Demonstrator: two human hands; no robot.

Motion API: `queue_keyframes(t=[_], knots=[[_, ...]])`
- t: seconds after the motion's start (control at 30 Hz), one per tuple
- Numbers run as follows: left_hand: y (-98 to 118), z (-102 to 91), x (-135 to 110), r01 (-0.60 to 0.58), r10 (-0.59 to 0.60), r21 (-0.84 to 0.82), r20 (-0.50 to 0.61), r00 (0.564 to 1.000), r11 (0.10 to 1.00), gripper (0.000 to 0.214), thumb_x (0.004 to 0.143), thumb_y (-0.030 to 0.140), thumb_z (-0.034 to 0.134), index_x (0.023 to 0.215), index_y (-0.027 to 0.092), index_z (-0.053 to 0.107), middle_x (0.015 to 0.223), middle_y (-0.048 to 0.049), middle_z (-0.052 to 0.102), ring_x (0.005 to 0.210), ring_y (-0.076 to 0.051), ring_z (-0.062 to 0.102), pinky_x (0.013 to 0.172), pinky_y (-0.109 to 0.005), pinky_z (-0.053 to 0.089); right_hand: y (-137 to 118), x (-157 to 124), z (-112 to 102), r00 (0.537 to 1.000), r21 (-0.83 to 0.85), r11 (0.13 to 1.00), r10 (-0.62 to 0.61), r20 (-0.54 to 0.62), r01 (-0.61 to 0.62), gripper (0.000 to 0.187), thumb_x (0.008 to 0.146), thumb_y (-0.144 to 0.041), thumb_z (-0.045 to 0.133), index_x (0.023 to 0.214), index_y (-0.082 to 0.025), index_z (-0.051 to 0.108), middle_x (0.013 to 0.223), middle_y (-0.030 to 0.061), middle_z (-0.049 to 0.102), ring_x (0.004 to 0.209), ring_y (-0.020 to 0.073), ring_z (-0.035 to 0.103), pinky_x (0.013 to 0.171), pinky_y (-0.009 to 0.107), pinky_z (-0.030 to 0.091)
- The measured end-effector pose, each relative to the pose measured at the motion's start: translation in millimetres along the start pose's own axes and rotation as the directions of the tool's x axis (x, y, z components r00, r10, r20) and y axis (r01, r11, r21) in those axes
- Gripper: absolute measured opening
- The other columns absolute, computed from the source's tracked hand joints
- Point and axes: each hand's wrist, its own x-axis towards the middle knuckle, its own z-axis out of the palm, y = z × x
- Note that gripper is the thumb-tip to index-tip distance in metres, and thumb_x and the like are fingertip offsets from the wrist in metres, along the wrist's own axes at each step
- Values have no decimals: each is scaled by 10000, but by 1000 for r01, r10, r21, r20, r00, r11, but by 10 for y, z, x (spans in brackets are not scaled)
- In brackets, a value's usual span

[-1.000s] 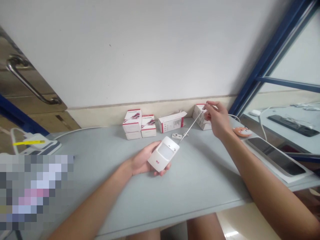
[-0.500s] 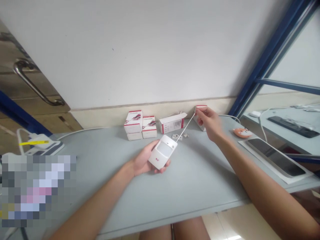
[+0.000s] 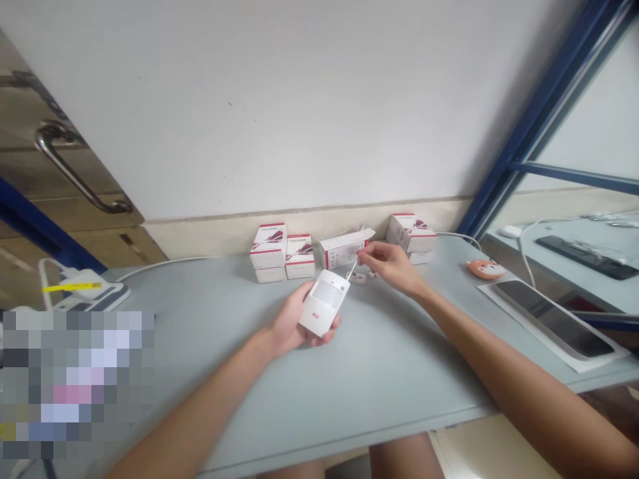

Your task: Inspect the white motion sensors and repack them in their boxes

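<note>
My left hand (image 3: 292, 324) is wrapped round a white sensor unit (image 3: 324, 303) with a frosted window and a small red mark, held just above the grey table (image 3: 379, 372). A thin metal antenna (image 3: 353, 268) sticks out of the unit's top right corner. My right hand (image 3: 392, 264) pinches the tip of that antenna close to the unit. A small white bracket piece (image 3: 360, 277) lies on the table beneath my right hand.
Several red-and-white boxes (image 3: 284, 253) stand along the wall, one opened (image 3: 344, 249), another to the right (image 3: 412, 234). A phone (image 3: 552, 318) on white paper and an orange toy (image 3: 484, 269) lie at right. A white device with yellow tape (image 3: 80, 289) sits at left.
My right hand has come down and left toward the unit, and the long antenna between them has become much shorter. My left hand has stayed in place holding the unit.
</note>
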Motion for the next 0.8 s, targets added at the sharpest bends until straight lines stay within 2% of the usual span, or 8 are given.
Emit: queue_keyframes(t=[0.13,0.33,0.6,0.63,0.7,0.77,0.8], knots=[[16,36,-26,-1,1,3,-11,1000,1000,493,1007,589,340,982,169,598,711,-93,683,483,-192,632,385,-234,358,5,-6,0,1000,27,1000,15,8,-15,299,928,-481,700,810,-212,758,889,42,765,728,162,598,668,296,458],[24,68,-26,-22,21,-23,-52,998,999,457,996,571,374,965,171,593,687,-80,679,453,-184,618,374,-232,346,-13,-61,162,993,65,995,70,91,-76,246,888,-442,740,836,-205,780,935,55,802,753,172,630,710,314,465],[-7,78,-41,-85,82,-40,-69,994,996,449,982,566,391,946,177,612,671,-70,673,433,-185,604,372,-236,332,-82,-134,247,980,114,992,31,195,-55,324,907,-512,713,856,-200,785,982,69,807,713,164,597,682,319,469],[0,91,-46,-97,93,-55,-77,993,994,444,984,555,398,981,173,624,674,-68,674,439,-183,605,378,-235,341,-88,-140,249,978,99,995,8,207,-30,337,932,-518,680,897,-204,798,982,65,806,713,166,600,696,324,480],[22,122,-50,-132,121,-103,-108,987,986,436,995,521,402,1077,166,642,693,-68,683,461,-177,613,396,-229,359,-90,-151,261,967,33,998,-56,247,50,364,983,-504,611,1114,-228,809,1009,48,807,741,173,614,745,334,501],[43,151,-44,-164,142,-154,-143,979,975,429,1004,496,406,1126,162,645,731,-81,699,496,-178,634,421,-226,383,-72,-150,276,960,-74,989,-108,259,131,435,1011,-464,568,1373,-273,716,1042,26,804,751,175,622,773,340,507],[50,162,-40,-173,146,-170,-157,977,970,420,1006,492,410,1108,160,645,748,-90,706,511,-181,643,431,-227,391,-54,-139,276,965,-139,978,-118,232,153,462,1012,-440,564,1434,-289,672,1046,20,802,742,174,623,770,340,505]])
